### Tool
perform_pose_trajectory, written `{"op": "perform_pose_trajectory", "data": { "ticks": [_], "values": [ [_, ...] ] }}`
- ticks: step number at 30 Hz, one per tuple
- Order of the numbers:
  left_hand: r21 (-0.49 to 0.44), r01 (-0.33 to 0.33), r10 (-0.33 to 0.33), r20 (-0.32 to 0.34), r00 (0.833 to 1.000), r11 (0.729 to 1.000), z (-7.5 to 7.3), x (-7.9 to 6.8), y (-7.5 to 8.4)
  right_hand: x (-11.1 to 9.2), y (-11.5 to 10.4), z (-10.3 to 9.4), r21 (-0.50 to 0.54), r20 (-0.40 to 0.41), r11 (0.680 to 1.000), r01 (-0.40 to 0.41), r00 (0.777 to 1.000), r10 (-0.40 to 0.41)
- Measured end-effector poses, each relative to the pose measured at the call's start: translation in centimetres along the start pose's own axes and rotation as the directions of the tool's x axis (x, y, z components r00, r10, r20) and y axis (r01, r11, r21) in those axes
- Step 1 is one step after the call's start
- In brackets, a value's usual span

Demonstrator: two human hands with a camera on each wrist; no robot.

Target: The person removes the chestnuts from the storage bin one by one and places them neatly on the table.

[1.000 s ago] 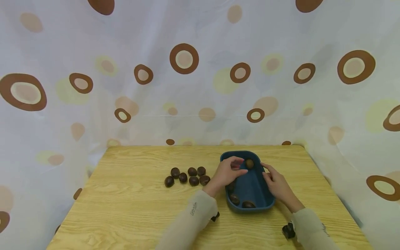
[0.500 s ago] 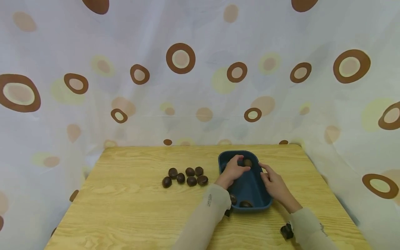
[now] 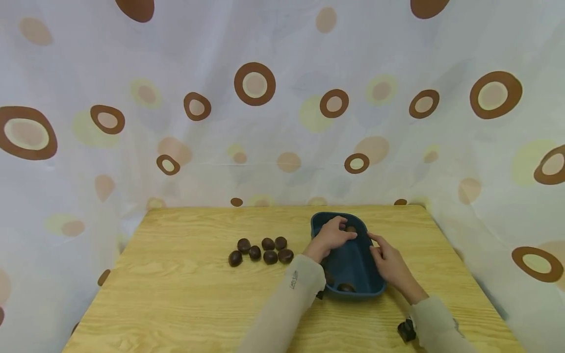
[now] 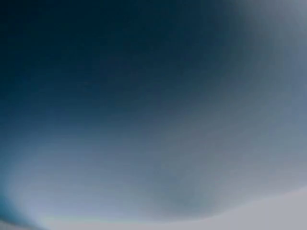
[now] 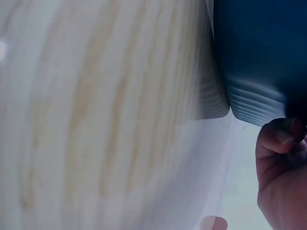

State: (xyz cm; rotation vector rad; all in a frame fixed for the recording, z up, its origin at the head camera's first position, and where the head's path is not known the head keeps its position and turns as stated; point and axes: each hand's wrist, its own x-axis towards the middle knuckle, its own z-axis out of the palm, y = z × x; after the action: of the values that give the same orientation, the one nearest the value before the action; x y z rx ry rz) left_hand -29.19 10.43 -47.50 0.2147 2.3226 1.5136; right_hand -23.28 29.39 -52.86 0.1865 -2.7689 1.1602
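A blue rectangular container (image 3: 353, 267) stands on the right part of the table. My left hand (image 3: 331, 236) reaches into it from the left, fingers and thumb curved on either side of a brown chestnut (image 3: 350, 229) at the far end. Whether the fingertips pinch that nut I cannot tell. Another chestnut (image 3: 346, 288) lies at the near end, and one beside it is partly hidden by the left sleeve. My right hand (image 3: 392, 264) holds the container's right rim; in the right wrist view its curled fingers (image 5: 278, 139) are at the blue wall.
Several dark chestnuts (image 3: 270, 257) lie in a loose group on the wooden table (image 3: 185, 289), left of the container. A patterned curtain (image 3: 282, 113) hangs behind and at both sides. The left wrist view is only blurred dark blue and grey.
My left hand has moved a little right and deeper into the container, over the far chestnut, now partly covered by the fingers. My right hand stays at the rim; the view shifted slightly.
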Motion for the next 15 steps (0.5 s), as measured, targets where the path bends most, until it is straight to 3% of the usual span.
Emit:
{"op": "perform_pose_trajectory", "data": {
  "ticks": [6,11,15],
  "values": [
    [0.009,0.005,-0.005,0.049,0.999,1.0,-0.9,-0.8,-0.6,-0.1,0.0,0.0,-0.006,0.01,1.0,-0.015,1.0,0.015],
    [-0.088,-0.009,0.012,0.043,0.999,0.996,-1.3,-0.5,-0.5,0.1,-0.1,-0.2,0.003,0.002,1.0,-0.017,1.0,0.017],
    [-0.163,0.019,-0.014,0.032,0.999,0.986,-0.9,0.0,0.0,0.0,-0.1,-0.1,0.014,0.017,0.999,-0.031,0.999,0.031]
  ]
}}
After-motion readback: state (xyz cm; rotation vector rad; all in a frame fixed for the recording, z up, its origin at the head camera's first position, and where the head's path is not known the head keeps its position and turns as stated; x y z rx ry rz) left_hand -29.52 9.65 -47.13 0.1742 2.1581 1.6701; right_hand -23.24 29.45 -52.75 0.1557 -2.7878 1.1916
